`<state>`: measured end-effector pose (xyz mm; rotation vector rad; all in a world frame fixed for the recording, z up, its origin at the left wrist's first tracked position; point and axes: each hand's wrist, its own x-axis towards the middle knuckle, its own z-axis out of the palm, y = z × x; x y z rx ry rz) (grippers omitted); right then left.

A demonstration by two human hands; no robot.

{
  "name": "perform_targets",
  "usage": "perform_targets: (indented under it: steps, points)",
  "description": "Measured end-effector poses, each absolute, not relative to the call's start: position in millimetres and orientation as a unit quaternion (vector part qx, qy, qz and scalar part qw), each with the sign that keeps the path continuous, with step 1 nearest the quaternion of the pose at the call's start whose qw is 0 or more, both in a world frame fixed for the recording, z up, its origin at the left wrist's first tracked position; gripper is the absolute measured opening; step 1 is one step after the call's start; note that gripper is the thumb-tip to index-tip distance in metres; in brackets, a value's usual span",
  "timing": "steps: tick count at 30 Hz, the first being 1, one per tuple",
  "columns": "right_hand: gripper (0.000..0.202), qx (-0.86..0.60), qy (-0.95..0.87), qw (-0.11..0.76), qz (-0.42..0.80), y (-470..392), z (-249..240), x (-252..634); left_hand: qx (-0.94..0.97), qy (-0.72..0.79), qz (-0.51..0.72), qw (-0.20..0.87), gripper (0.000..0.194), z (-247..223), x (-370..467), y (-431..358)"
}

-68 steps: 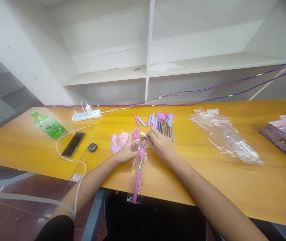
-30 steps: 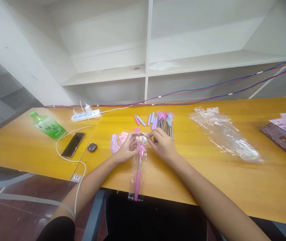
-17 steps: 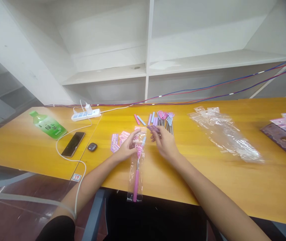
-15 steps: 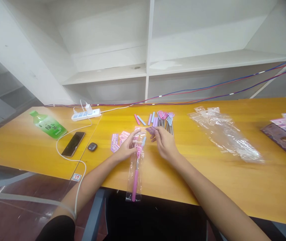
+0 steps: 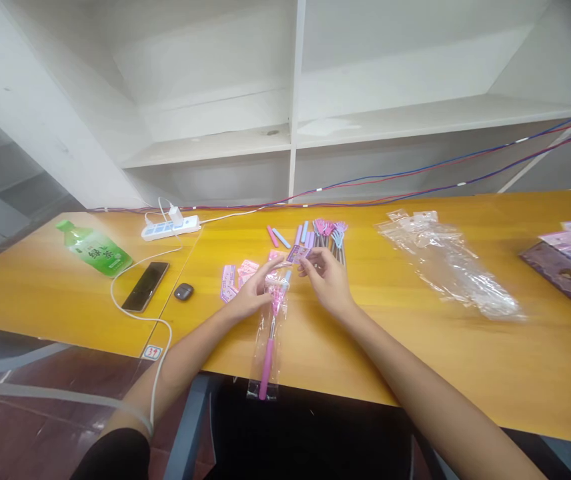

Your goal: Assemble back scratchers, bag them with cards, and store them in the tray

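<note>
My left hand (image 5: pixel 254 288) is closed on the upper end of a clear plastic bag (image 5: pixel 276 337). Inside the bag lies a pink telescopic back scratcher (image 5: pixel 267 367), its claw end up and its handle reaching the table's front edge. A light blue tube (image 5: pixel 287 275) shows near the bag's top. Between the thumb and fingers of my right hand (image 5: pixel 326 277) is a small purple printed card (image 5: pixel 297 254), held just above the bag's upper end. More pink and purple cards (image 5: pixel 228 280) lie beside my left hand.
Behind my hands are several back scratchers (image 5: pixel 336 239) and coloured tubes (image 5: pixel 281 238). Clear bags (image 5: pixel 448 267) and a purple box (image 5: pixel 560 273) lie to the right. At left are a green bottle (image 5: pixel 98 250), phone (image 5: pixel 146 287), black case (image 5: pixel 184 291) and power strip (image 5: pixel 170 228) with a white cable.
My right hand has shifted slightly left with the card, which now turns its printed face to me and sits nearer the bag's top. My left hand stays on the bag.
</note>
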<state>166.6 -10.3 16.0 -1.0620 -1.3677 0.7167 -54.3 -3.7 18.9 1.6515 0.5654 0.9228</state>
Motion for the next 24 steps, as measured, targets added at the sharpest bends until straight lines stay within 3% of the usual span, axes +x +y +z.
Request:
perform_targets:
  steps: [6, 14, 20, 24]
  points:
    - [0.027, -0.46, -0.648, 0.541, 0.275, -9, 19, 172, 0.707, 0.232, 0.381, 0.548, 0.083, 14, -56, 0]
    - [0.037, -0.45, -0.726, 0.488, 0.181, -8, 17, 175, 0.678, 0.227, 0.369, 0.594, 0.093, 9, -54, 0]
    - [0.038, -0.442, -0.731, 0.48, 0.2, -8, 17, 176, 0.652, 0.234, 0.371, 0.619, 0.095, 6, -55, 2]
    - [0.029, -0.447, -0.741, 0.461, 0.196, -8, 18, 176, 0.63, 0.242, 0.363, 0.642, 0.088, 3, -55, 6]
